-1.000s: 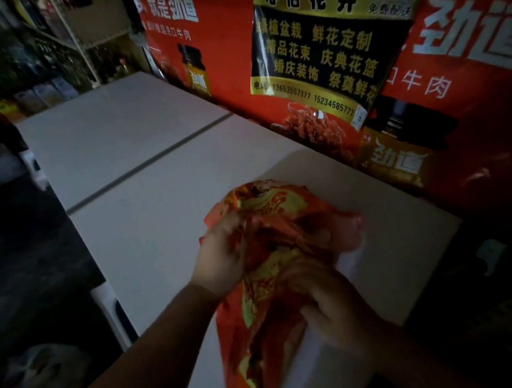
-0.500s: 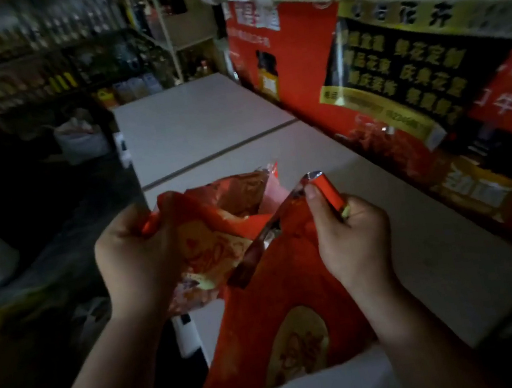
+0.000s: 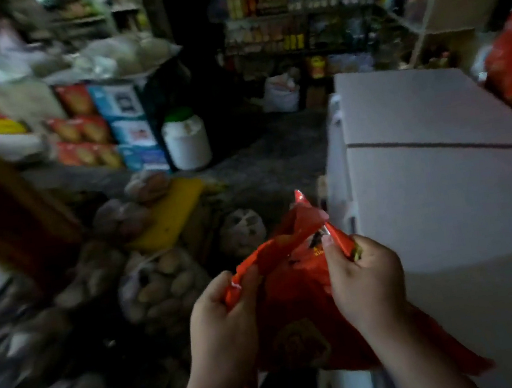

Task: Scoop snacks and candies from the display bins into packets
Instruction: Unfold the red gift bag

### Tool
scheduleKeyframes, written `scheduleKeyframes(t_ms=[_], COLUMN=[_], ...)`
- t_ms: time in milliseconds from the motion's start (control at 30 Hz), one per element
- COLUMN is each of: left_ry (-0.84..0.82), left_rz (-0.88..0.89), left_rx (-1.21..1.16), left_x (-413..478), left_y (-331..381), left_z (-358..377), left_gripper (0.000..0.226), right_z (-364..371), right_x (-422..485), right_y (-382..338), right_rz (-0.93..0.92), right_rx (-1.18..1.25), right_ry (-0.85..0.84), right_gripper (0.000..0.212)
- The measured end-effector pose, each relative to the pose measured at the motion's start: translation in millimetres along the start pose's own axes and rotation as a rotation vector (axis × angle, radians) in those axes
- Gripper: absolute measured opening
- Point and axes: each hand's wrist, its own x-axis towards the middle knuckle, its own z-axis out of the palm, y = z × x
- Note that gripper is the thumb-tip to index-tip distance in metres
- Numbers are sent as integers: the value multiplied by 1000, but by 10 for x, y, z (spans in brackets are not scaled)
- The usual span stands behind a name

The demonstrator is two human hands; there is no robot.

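The red packet (image 3: 296, 303) hangs in front of the person, just left of the near corner of the white tabletop (image 3: 446, 200), its lower end dropping across that corner. Both hands have it by the mouth: the left hand (image 3: 223, 323) curls its fingers round the rim farther from the tabletop, and the right hand (image 3: 367, 280) pinches the rim nearer to it between thumb and fingers, so the two edges are drawn apart. No scoop is visible, and no display bin can be picked out; the sacks of round goods (image 3: 162, 286) on the floor, well left of the tabletop, are too blurred to name. The step in hand looks like opening the packet before any filling. The film seems thin and crinkly, so pulling the rims too hard could split a seam, and sweets would later leak out. If either pinch slips, the mouth would likely sag shut. One hand will be needed for scooping, and a packet held by one rim alone could tilt and spill. The dim light makes aiming harder.
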Motion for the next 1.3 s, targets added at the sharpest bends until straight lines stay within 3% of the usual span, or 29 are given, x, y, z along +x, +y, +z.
scheduleKeyframes(t_ms=[100, 267, 467, 800, 1100, 1200, 1300], left_ry=[130, 388, 772, 1304, 1513, 1503, 1499], left_rz=[-84, -191, -318, -243, -248, -264, -282], left_rx=[-70, -103, -211, -198, -57, 68, 64], left_x=[-244, -972, -1885, -2807, -2735, -2532, -2275], left_y=[-349, -959, -1369, -1473, -1758, -1891, -2015], left_z=[-921, -2521, -4220, -5822, -6843, -7198, -7588], left_gripper=[30, 37, 51, 30, 25, 34, 44], right_z=[498, 1282, 2132, 3328, 4381, 4793, 5166], right_x=[-628, -1839, -3142, -4597, -5466, -5677, -5824], right_y=[-354, -936, -1703, -2667, -3189, -3386, -3614], right_rz=[-39, -76, -94, -65, 89, 109, 166], right_rx=[15, 62, 106, 195, 325, 312, 290], right_ry=[-198, -497, -712, -999, -1157, -1209, -1248], right_gripper=[46, 44, 41, 47, 49, 61, 54])
